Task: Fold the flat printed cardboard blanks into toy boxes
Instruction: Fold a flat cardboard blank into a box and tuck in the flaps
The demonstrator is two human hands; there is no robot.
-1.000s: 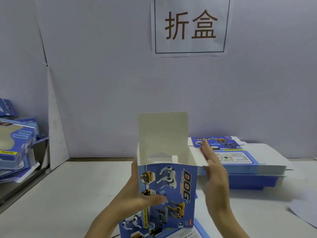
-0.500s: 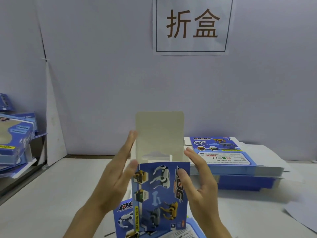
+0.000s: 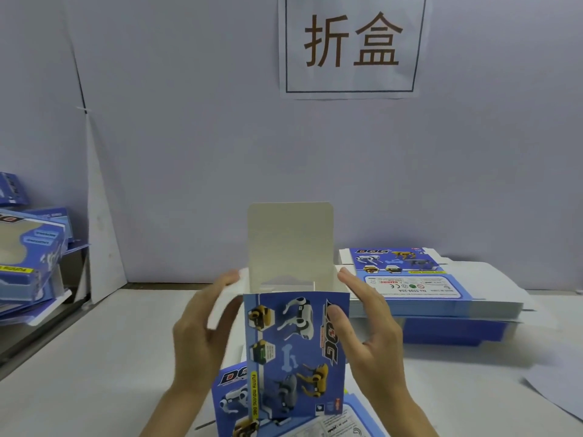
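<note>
The toy box (image 3: 296, 348) stands upright at lower centre of the frame, its lid flap (image 3: 290, 238) raised. Your right hand (image 3: 372, 348) pinches its right edge, thumb on the printed front; keep that firm so the walls stay square. Your left hand (image 3: 198, 335), fingers straight, pushes the left side flap (image 3: 222, 305): fold it fully inward before the lid. A second ago the roles were swapped, left gripping, right flat

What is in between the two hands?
The dog box stands between the left hand and the right hand, top flap up. The head view shows it.
</note>
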